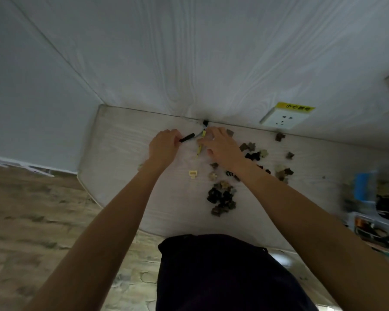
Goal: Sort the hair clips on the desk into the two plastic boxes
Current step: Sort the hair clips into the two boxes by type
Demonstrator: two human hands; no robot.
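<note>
Small hair clips in black, brown and beige lie scattered on the pale desk (121, 176), with a dense pile (222, 197) near the middle and a looser group (253, 151) farther back. A cream clip (193, 173) lies alone. My left hand (164, 145) is shut on a long black clip (186, 138) near the desk's back edge. My right hand (220, 145) rests beside it, fingers on a thin yellow clip (199, 149). The plastic boxes (377, 198) stand blurred at the far right, holding dark clips.
The white wood-grain wall runs right behind the desk, with a wall socket (283, 118) and yellow label above the back edge. A small black fitting with a cable (204, 122) sits at the wall joint. The floor is to the left. My dark clothing fills the bottom centre.
</note>
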